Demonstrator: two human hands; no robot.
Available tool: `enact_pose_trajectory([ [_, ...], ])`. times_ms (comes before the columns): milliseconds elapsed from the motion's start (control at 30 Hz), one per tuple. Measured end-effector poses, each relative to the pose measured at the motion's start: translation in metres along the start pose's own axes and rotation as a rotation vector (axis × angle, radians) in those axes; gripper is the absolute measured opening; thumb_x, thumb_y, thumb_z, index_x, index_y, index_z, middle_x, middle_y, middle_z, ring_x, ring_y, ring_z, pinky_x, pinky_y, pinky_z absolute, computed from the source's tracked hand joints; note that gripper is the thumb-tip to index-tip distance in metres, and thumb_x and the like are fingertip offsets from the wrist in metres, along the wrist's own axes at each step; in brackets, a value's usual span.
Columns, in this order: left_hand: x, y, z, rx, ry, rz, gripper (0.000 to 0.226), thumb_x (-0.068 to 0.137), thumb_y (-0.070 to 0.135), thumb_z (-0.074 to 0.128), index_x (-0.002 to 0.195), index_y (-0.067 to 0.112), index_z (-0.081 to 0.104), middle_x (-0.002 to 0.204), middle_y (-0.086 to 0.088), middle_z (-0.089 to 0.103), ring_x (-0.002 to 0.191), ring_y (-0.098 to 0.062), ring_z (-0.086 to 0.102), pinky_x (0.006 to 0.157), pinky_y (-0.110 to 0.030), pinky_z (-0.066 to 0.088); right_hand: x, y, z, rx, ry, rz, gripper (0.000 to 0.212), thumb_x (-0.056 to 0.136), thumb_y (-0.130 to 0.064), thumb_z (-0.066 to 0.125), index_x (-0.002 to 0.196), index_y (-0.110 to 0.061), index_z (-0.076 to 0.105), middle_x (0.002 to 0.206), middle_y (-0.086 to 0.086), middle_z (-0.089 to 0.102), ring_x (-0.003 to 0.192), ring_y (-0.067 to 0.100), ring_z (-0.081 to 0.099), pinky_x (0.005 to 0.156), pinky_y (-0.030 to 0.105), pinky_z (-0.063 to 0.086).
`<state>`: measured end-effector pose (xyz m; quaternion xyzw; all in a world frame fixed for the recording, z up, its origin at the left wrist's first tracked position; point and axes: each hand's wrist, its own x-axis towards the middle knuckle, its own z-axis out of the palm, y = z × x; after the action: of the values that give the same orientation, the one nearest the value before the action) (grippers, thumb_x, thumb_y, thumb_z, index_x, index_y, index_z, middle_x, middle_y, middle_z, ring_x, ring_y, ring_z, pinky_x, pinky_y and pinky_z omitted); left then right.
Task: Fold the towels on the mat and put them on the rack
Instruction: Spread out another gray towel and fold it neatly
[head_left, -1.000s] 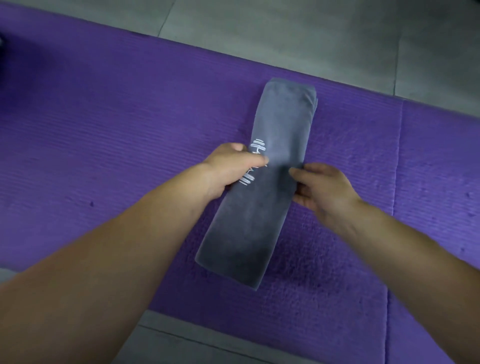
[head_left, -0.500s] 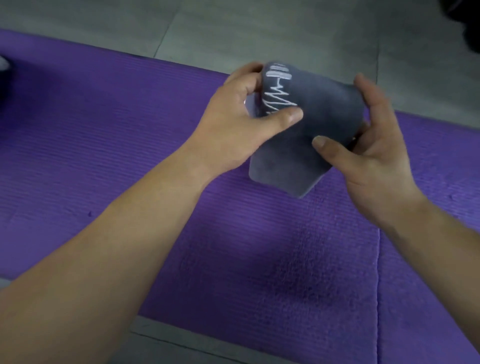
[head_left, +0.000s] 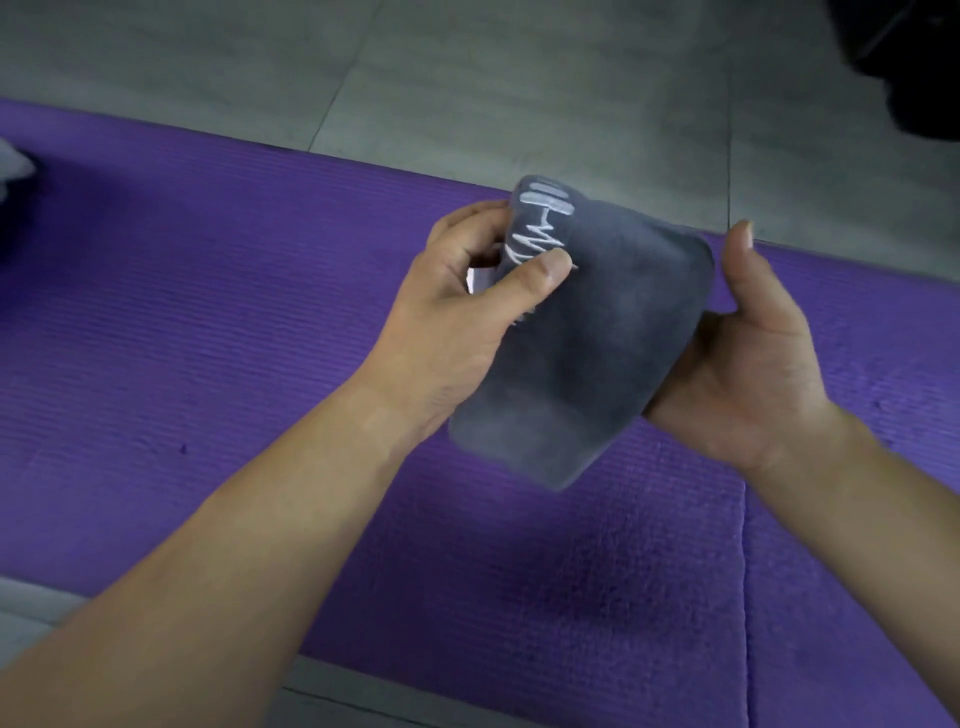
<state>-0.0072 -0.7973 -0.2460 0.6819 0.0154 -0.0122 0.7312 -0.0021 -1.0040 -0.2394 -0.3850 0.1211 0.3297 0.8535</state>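
Folding is judged done: the towel (head_left: 587, 332) is held above the mat (head_left: 208, 312) as a compact pad. It is pinched near the white stitching by the left hand (head_left: 457, 322) and cradled by the right hand (head_left: 743, 374). The thumb is raised and the fingers are hidden, so that grip cannot be told. Next, a carry to the rack is called for (not in view), with the fold kept clamped.

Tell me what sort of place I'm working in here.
Likely a gym or home workout spot, though I can't be sure: a purple mat lies on a grey tiled floor, and the towel held by the left hand and right hand carries white stitching that looks like a dumbbell.
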Motion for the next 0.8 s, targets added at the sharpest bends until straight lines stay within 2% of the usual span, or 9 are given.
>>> enact_pose_trajectory([
  [167, -0.001, 0.000, -0.002, 0.002, -0.038, -0.012, 0.037, 0.084, 0.034, 0.075, 0.117, 0.019, 0.069, 0.128, -0.014, 0.064, 0.119, -0.030, 0.063, 0.105, -0.056, 0.049, 0.001, -0.010, 0.004, -0.051, -0.033, -0.058, 0.064, 0.091, -0.054, 0.049, 0.139, -0.014, 0.059, 0.144, 0.013, 0.057, 0.131, 0.031, 0.057, 0.104, 0.044, 0.049],
  [267, -0.002, 0.000, 0.000, -0.010, -0.057, 0.012, 0.032, 0.089, 0.025, 0.072, 0.119, 0.015, 0.068, 0.135, -0.011, 0.062, 0.120, -0.030, 0.063, 0.105, -0.055, 0.050, 0.002, -0.012, 0.008, -0.058, -0.001, -0.113, 0.057, 0.098, -0.042, 0.047, 0.144, -0.008, 0.053, 0.146, 0.014, 0.054, 0.133, 0.032, 0.054, 0.109, 0.044, 0.045],
  [400, -0.003, 0.003, -0.002, -0.083, -0.034, 0.018, 0.017, 0.091, 0.015, 0.069, 0.107, 0.021, 0.069, 0.116, -0.002, 0.070, 0.107, -0.015, 0.067, 0.098, -0.036, 0.052, 0.003, -0.016, 0.011, -0.023, 0.172, -0.164, 0.031, 0.090, -0.027, 0.060, 0.112, -0.009, 0.072, 0.103, 0.007, 0.071, 0.095, 0.021, 0.070, 0.076, 0.029, 0.059],
  [500, -0.003, 0.006, -0.004, -0.084, -0.049, 0.024, 0.015, 0.091, 0.013, 0.067, 0.101, 0.025, 0.068, 0.099, 0.009, 0.070, 0.102, -0.011, 0.066, 0.092, -0.031, 0.051, 0.001, -0.013, 0.018, -0.078, 0.142, -0.004, 0.051, 0.090, -0.043, 0.061, 0.128, -0.010, 0.069, 0.118, 0.013, 0.057, 0.098, 0.021, 0.048, 0.084, 0.029, 0.055],
  [533, -0.003, 0.006, -0.004, -0.078, -0.056, 0.032, 0.016, 0.091, 0.013, 0.067, 0.101, 0.025, 0.068, 0.101, 0.010, 0.070, 0.104, -0.011, 0.066, 0.093, -0.031, 0.051, 0.000, -0.012, 0.020, -0.062, 0.138, 0.068, 0.056, 0.090, -0.049, 0.059, 0.129, -0.010, 0.069, 0.123, 0.013, 0.062, 0.111, 0.027, 0.063, 0.087, 0.031, 0.056],
  [567, -0.003, 0.006, -0.004, -0.074, -0.060, 0.042, 0.016, 0.091, 0.012, 0.067, 0.101, 0.025, 0.068, 0.105, 0.009, 0.070, 0.107, -0.012, 0.065, 0.095, -0.032, 0.050, 0.000, -0.011, 0.020, -0.051, 0.134, 0.119, 0.059, 0.090, -0.053, 0.057, 0.130, -0.011, 0.068, 0.128, 0.012, 0.065, 0.129, 0.024, 0.058, 0.091, 0.034, 0.056],
  [633, -0.004, 0.006, -0.005, -0.084, -0.061, 0.061, 0.016, 0.091, 0.010, 0.066, 0.101, 0.024, 0.066, 0.105, 0.008, 0.070, 0.106, -0.011, 0.065, 0.094, -0.030, 0.050, -0.001, -0.009, 0.023, -0.072, 0.115, 0.158, 0.061, 0.090, -0.057, 0.055, 0.133, -0.014, 0.066, 0.128, 0.008, 0.068, 0.114, 0.024, 0.066, 0.089, 0.035, 0.057],
  [733, -0.005, 0.008, -0.008, -0.108, -0.053, 0.064, 0.014, 0.093, 0.007, 0.063, 0.100, 0.019, 0.062, 0.094, 0.009, 0.069, 0.095, -0.008, 0.065, 0.087, -0.025, 0.050, -0.001, -0.009, 0.025, -0.098, 0.131, 0.120, 0.049, 0.090, -0.051, 0.057, 0.123, -0.017, 0.070, 0.093, 0.002, 0.066, 0.081, 0.019, 0.067, 0.070, 0.028, 0.058],
  [800, -0.005, 0.009, -0.013, -0.084, -0.044, 0.068, 0.012, 0.093, 0.008, 0.065, 0.101, 0.017, 0.061, 0.095, 0.006, 0.067, 0.094, -0.011, 0.064, 0.086, -0.028, 0.051, 0.001, -0.008, 0.020, -0.162, 0.138, 0.012, 0.049, 0.092, -0.038, 0.061, 0.134, -0.012, 0.063, 0.106, 0.007, 0.062, 0.096, 0.023, 0.062, 0.088, 0.036, 0.055],
])
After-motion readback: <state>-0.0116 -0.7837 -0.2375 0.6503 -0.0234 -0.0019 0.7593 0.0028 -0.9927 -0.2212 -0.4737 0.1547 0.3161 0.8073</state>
